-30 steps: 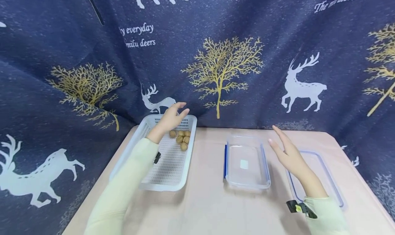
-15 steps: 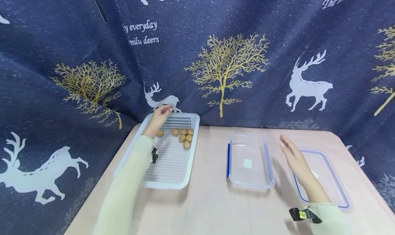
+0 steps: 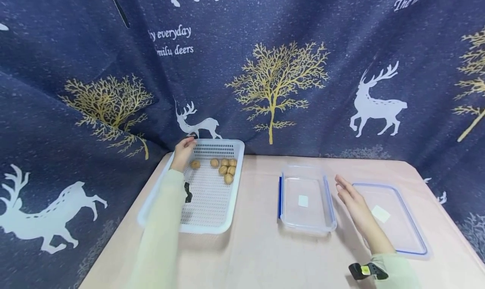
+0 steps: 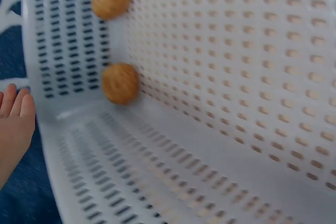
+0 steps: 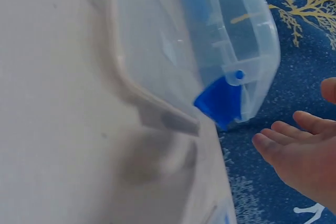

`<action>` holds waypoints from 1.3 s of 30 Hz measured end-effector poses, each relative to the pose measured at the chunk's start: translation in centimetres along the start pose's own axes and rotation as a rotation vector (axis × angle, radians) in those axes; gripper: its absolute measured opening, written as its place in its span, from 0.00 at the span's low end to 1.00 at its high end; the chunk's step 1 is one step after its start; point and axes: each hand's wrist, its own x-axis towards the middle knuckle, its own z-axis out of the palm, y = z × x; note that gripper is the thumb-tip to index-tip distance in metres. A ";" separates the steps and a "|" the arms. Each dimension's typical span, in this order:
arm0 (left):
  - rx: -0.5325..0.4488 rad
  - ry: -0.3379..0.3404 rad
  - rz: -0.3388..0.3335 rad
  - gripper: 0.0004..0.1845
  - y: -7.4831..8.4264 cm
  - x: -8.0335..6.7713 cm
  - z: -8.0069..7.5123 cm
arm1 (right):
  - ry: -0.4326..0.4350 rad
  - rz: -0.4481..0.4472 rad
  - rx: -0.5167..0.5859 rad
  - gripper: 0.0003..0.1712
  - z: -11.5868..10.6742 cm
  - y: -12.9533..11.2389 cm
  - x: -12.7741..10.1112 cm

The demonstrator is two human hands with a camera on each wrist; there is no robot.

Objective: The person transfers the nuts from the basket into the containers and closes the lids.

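Note:
My left hand (image 3: 182,153) hovers over the far left part of a white perforated plastic basket (image 3: 227,219). In the left wrist view its fingers (image 4: 14,103) extend loosely beside the basket rim, holding nothing. Closest to it inside lies a single walnut (image 3: 195,164), with several more walnuts (image 3: 223,170) grouped toward the back right. My right hand (image 3: 354,204) is held relaxed, fingers extended, between a clear lidless food container (image 3: 307,215) and its blue-edged lid (image 3: 401,226). In the right wrist view that hand (image 5: 304,161) holds nothing, near the container's blue latch (image 5: 223,100).
A pale pink cloth covers the table (image 3: 251,255), with basket, container and lid set left to right. Behind hangs a dark blue curtain (image 3: 303,19) printed with deer and trees. White labels show on the container and on the lid.
My left hand has moved left and down over the basket, uncovering the walnut by the left side. My right hand has lowered slightly with its fingers closer together, and the lid's label now shows.

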 end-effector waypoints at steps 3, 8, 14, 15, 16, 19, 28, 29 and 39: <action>0.005 0.028 -0.031 0.22 -1.1 0.1 -0.4 | 0.002 0.022 0.015 0.36 0.3 0.5 -0.1; 0.072 0.015 -0.081 0.24 -2.3 0.3 -0.9 | -0.005 0.026 0.029 0.35 0.6 1.0 -0.2; 0.176 -0.020 -0.132 0.26 -4.3 0.9 -1.0 | 0.007 0.062 0.013 0.34 0.8 1.2 -0.3; 0.160 -0.017 -0.092 0.25 -5.8 1.6 -1.3 | 0.007 0.065 0.018 0.34 0.9 1.2 -0.3; 0.187 -0.023 -0.097 0.26 -7.0 2.3 -1.5 | 0.006 0.070 0.020 0.34 0.9 1.2 -0.2; 0.191 -0.049 -0.077 0.27 -13.0 6.3 -2.4 | 0.001 0.081 0.021 0.34 1.0 1.2 -0.2; 0.104 -0.101 -0.064 0.32 -18.6 8.9 -2.1 | 0.011 0.092 0.063 0.34 1.3 1.5 -0.4; 0.117 -0.106 -0.074 0.32 -17.2 7.8 -1.8 | 0.012 0.090 0.066 0.34 1.3 1.5 -0.5; 0.216 -0.022 -0.008 0.25 -17.4 7.0 -0.9 | 0.006 0.093 0.084 0.32 1.4 1.7 -0.3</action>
